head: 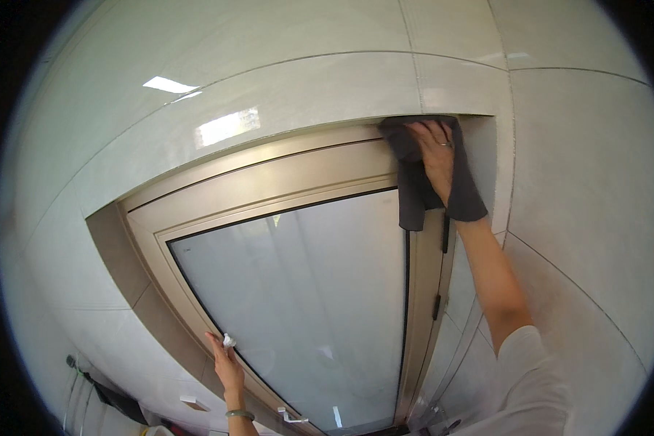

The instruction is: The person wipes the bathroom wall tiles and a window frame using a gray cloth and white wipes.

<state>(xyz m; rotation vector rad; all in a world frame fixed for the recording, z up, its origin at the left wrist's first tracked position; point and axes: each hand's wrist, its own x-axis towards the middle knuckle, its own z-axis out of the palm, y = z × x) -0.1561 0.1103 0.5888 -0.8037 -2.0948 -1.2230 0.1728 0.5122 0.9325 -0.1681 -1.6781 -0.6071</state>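
Observation:
My right hand point(436, 155) presses a dark grey cloth point(411, 212) against the upper right corner of a beige metal window frame point(283, 174). The cloth drapes down on both sides of the wrist. A ring shows on one finger. At the lower left, my left hand point(229, 365) is raised beside the frame's left side, with a bracelet on the wrist. A small white thing point(228, 341), perhaps crumpled tissue, shows by its fingers; whether the hand grips it I cannot tell. Between the hands lies the frosted glass pane point(305, 283).
Light wall tiles point(316, 82) surround the recess. A white handle point(292, 416) sits low on the frame, and dark hinges point(436, 307) line its right side. At the lower left are a white wall fitting point(194, 403) and a hanging black item point(117, 400).

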